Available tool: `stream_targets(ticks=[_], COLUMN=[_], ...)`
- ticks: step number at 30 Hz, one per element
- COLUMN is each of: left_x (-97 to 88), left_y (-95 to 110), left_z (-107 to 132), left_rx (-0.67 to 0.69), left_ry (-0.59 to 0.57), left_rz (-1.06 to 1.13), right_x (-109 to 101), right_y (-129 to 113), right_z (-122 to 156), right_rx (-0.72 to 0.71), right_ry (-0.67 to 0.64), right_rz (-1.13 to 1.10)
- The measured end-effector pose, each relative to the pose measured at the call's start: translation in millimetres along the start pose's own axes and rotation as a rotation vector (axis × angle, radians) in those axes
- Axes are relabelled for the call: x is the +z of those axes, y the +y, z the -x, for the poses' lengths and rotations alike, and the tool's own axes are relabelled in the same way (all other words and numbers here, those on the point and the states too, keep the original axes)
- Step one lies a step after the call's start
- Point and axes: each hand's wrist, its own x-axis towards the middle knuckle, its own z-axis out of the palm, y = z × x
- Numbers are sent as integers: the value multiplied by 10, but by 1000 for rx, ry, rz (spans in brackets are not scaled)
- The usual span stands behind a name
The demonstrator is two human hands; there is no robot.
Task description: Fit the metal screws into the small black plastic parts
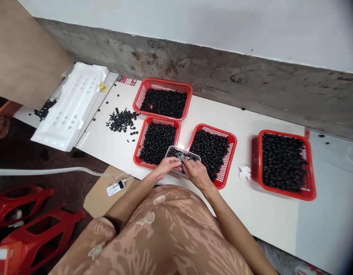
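My left hand (166, 165) and my right hand (196, 172) meet at the near rim of a small clear tray (193, 154) holding small dark and shiny parts. Both hands have their fingers pinched together on a tiny part between them; I cannot make out what it is. The tray rests between two red baskets of black ring-shaped parts, one on the left (139, 147) and one on the right (229, 156). All of this sits on a white board (262, 214) on the floor.
A third red basket (161, 83) stands behind, a fourth (308, 191) to the right, both full of black parts. Loose black parts (121, 120) lie on the board at the left. A white foam block (73, 107), a crumpled white scrap (244, 172), red stools (35, 229).
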Motion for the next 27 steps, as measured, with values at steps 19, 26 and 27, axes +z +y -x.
stream_targets(ticks=[19, 26, 27], left_x=[-11, 53, 71], left_y=[29, 115, 132], left_z=[139, 201, 210], left_rx=[-59, -22, -18], left_ry=[-154, -113, -104], left_rz=[140, 75, 58], right_x=[-130, -182, -192], right_y=[-107, -106, -119], right_z=[53, 106, 103], right_rx=[458, 434, 419], right_ry=[143, 184, 180], right_rz=[-859, -803, -801])
